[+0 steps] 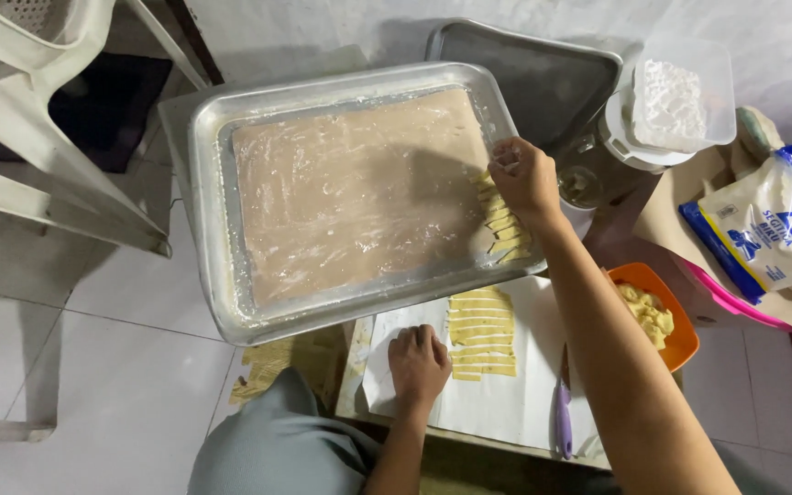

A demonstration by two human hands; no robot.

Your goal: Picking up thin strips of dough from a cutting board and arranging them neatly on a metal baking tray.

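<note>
Large metal tray (213, 147), centre, lined w/ brown paper sheet (359, 192), lightly floured. Row of yellow dough strips (506, 229) along sheet's right edge.
Right hand (524, 179): over tray's right side, fingers pinched together at far end of that row; exactly what's between fingertips, can't tell.
Left hand (419, 362): near side, curled shut, knuckles pressing on white paper (515, 403) on the table; holds nothing visible.
Second batch of cut strips (483, 335) on white paper, just right of left hand.
Purple-handled knife (564, 412) on paper, near-right.
Orange bowl (676, 344) w/ yellow dough lumps, right.
Clear tub of white flour (680, 96), far right; dark empty tray (543, 78) behind.
Blue-white flour bag (772, 234), far right.
White plastic chair (38, 119), left, on tiled floor.
</note>
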